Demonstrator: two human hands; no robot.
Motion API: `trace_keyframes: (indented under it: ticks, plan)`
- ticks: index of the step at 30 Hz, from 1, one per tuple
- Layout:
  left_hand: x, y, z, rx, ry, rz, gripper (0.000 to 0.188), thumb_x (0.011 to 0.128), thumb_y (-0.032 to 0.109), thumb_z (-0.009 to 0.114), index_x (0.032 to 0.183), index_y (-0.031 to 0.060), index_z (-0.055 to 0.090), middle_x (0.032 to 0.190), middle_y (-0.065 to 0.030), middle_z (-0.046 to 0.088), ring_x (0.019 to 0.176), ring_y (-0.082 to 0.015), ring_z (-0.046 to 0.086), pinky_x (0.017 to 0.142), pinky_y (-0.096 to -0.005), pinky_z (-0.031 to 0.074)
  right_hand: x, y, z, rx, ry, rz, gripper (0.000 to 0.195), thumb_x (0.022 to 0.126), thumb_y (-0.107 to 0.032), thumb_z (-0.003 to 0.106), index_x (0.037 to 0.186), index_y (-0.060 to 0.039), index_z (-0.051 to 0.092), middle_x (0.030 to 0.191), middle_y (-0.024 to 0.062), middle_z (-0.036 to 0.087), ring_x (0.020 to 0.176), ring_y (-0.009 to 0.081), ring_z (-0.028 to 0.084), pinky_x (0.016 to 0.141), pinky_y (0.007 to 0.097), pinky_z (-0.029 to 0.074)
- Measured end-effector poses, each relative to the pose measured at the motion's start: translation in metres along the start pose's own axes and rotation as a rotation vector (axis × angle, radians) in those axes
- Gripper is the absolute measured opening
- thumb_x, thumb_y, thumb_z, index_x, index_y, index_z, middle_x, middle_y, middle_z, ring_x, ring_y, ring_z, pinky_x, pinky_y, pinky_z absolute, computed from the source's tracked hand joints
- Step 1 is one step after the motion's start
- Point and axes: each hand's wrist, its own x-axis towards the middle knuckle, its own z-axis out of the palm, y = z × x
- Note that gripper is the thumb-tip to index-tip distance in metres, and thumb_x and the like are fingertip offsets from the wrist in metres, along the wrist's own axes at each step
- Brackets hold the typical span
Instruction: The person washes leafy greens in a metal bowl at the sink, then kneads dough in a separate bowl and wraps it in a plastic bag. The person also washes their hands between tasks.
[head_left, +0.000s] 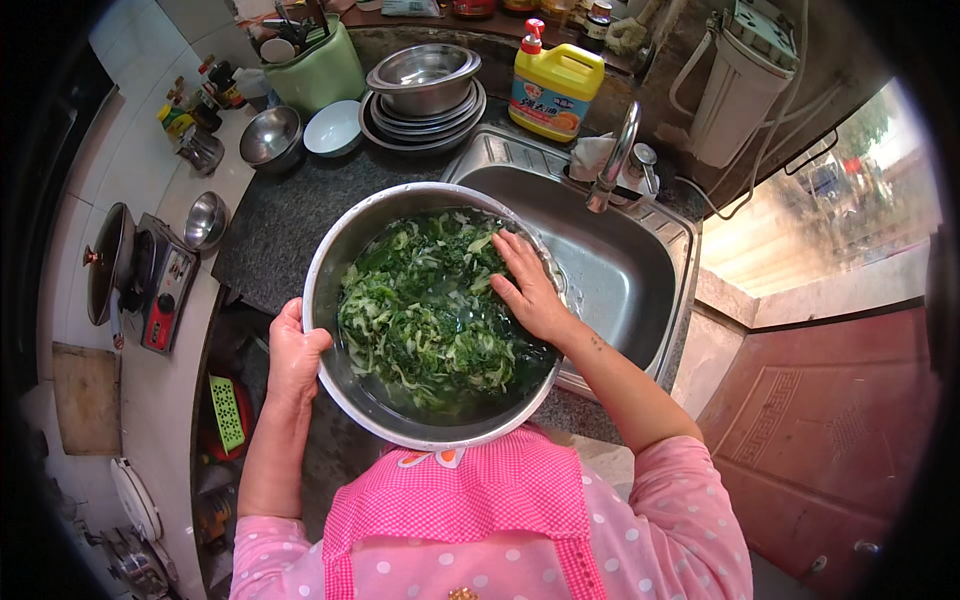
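Observation:
A large stainless steel basin (442, 442) is tilted over the counter's edge and the near-left side of the sink (622, 277). Chopped leafy greens (427, 315) lie in greenish water inside it. My left hand (296, 349) grips the basin's left rim, thumb on top and fingers underneath. My right hand (529, 289) lies spread over the basin's right side, its fingertips at the edge of the greens and nothing grasped in it. Water shows at the basin's right rim, above the sink.
A chrome faucet (615, 157) rises behind the sink. Stacked metal bowls (424, 90), a white bowl (334, 129) and a yellow detergent jug (555, 90) stand along the back. A portable gas stove (166, 281) is at left, and a red door (832, 420) at right.

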Motion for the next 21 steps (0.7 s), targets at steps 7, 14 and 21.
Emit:
trace_keyframes:
  ticks: [7,14,21]
  plan:
    - [0.006,0.002,-0.004,0.043,-0.038,0.031,0.04,0.058,-0.011,0.049,0.096,-0.001,0.056,0.085,-0.0047,0.062,0.07,-0.0111,0.057,0.067,-0.0226,0.047,0.004,0.007,0.007,-0.04,-0.025,0.008,0.059,0.096,-0.042,0.043,0.146,-0.0143,0.029,0.152,0.0148,0.019,0.141,0.0353,0.014,0.114,0.0438,0.013]
    - [0.006,0.011,-0.004,0.067,-0.046,0.034,0.037,0.057,-0.01,0.049,0.092,-0.0003,0.057,0.083,-0.0038,0.062,0.068,-0.0103,0.056,0.064,-0.022,0.046,0.004,0.007,0.009,-0.003,-0.042,0.024,0.058,0.096,-0.043,0.043,0.146,-0.017,0.029,0.152,0.0147,0.02,0.141,0.0353,0.014,0.114,0.0444,0.013]
    - [0.009,0.017,-0.005,0.103,-0.05,0.048,0.036,0.056,-0.01,0.049,0.09,0.0,0.057,0.08,-0.0032,0.061,0.066,-0.0101,0.055,0.062,-0.0216,0.045,0.004,0.003,0.006,0.033,-0.06,0.059,0.058,0.096,-0.044,0.043,0.146,-0.0184,0.03,0.153,0.014,0.018,0.142,0.0347,0.012,0.114,0.0447,0.013]
